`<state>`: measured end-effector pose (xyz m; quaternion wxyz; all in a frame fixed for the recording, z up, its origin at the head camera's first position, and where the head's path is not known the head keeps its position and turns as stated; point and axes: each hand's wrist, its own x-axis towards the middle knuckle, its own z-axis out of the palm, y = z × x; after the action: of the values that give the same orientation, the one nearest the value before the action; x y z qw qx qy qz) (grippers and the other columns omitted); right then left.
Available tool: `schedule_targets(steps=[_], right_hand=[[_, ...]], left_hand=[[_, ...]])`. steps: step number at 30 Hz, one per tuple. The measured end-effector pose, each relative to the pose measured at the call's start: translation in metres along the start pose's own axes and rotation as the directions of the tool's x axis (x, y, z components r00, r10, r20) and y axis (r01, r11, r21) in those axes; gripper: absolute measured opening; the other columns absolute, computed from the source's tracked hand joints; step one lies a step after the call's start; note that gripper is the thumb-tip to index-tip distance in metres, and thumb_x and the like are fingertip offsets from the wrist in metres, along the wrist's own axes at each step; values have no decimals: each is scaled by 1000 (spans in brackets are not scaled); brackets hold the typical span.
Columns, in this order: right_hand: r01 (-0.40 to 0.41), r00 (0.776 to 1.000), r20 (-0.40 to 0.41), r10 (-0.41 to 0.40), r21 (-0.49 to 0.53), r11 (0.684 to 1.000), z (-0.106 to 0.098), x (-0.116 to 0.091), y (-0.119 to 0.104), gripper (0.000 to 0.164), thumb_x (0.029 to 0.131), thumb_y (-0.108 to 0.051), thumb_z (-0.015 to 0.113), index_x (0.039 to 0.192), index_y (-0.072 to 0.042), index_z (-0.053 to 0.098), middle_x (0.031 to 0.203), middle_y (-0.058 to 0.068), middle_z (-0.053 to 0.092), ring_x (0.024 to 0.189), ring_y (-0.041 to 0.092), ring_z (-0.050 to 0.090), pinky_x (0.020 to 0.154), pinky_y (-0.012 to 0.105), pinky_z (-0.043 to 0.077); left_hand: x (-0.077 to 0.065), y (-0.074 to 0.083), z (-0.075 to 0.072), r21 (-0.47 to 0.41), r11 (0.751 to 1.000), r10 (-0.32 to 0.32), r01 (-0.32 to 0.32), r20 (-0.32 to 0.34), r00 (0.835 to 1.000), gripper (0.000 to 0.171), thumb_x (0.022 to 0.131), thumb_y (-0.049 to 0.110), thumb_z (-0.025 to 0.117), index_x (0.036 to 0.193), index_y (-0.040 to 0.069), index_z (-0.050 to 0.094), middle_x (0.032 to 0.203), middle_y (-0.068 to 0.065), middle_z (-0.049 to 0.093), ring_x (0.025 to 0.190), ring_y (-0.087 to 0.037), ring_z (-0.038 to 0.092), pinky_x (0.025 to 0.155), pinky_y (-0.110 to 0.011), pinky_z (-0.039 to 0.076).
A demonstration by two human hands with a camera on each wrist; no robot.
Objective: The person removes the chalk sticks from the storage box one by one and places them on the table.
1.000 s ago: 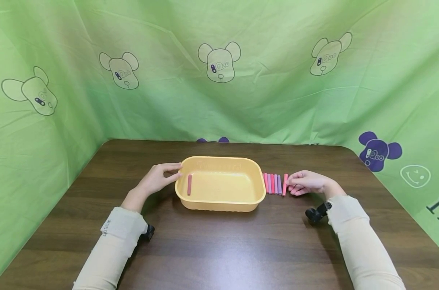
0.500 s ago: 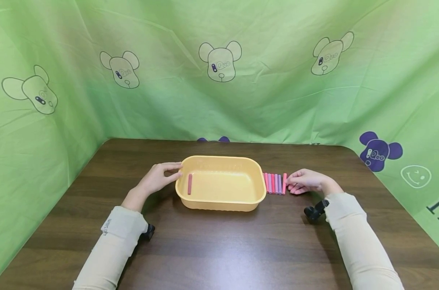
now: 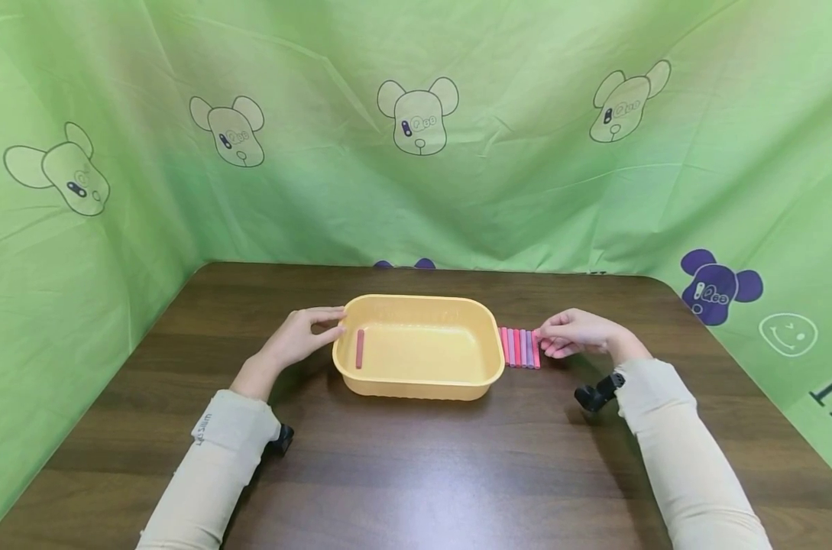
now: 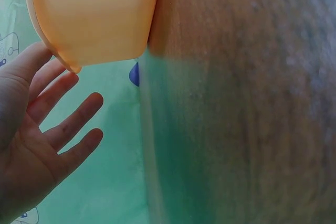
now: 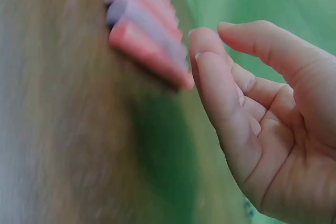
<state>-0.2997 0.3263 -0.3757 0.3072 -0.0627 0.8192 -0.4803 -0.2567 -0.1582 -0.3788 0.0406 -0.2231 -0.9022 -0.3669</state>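
Observation:
A yellow plastic basin [image 3: 419,389] stands on the table with one reddish-brown chalk-like stick [image 3: 360,349] lying inside at its left. My left hand [image 3: 295,336] touches the basin's left rim, its fingers extended; the little and ring fingers stay apart from the basin in the left wrist view. Right of the basin, several pink and purple chalk-like sticks [image 3: 519,348] lie side by side in a row. My right hand [image 3: 574,334] is at the row's right end, beside the last pink stick [image 5: 152,56]. Nothing shows between its thumb and bent fingers in the right wrist view.
The brown wooden table [image 3: 402,473] extends in front of the basin and to both sides. A green cloth [image 3: 498,198] printed with bear heads hangs behind the table and at both sides. Black cameras are strapped to both wrists.
The last pink stick has moved left against the row, closing the gap. My right hand has shifted slightly left and up from it. The left hand stays on the rim.

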Motion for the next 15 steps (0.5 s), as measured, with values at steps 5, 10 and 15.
schedule_targets(steps=[5, 10, 15], right_hand=[[41, 999, -17, -41, -10, 999, 9, 2, -23, 31, 93, -18, 56, 110, 8, 57, 79, -2, 67, 69, 5, 65, 71, 23, 58], [73, 997, -15, -74, -39, 997, 20, 4, -43, 32, 93, -19, 56, 109, 8, 56, 80, -2, 66, 69, 6, 65, 72, 25, 58], [115, 993, 8, -115, -55, 992, 30, 8, -60, 30, 93, -19, 55, 107, 9, 56, 82, 1, 66, 69, 6, 64, 70, 25, 58]], left_hand=[[0, 0, 0, 1, 1000, 0, 0, 1, 1000, 41, 88, 21, 65, 125, 5, 60, 131, -14, 57, 120, -29, 56, 103, -45, 44], [0, -1, 0, 1, 1000, -2, 2, 2, 1000, 41, 88, 21, 65, 125, 5, 60, 131, -14, 57, 120, -29, 56, 103, -46, 44], [0, -2, 0, 2, 1000, -1, 1, 1, 1000, 41, 88, 21, 65, 126, 6, 60, 132, -13, 57, 120, -29, 56, 103, -46, 44]])
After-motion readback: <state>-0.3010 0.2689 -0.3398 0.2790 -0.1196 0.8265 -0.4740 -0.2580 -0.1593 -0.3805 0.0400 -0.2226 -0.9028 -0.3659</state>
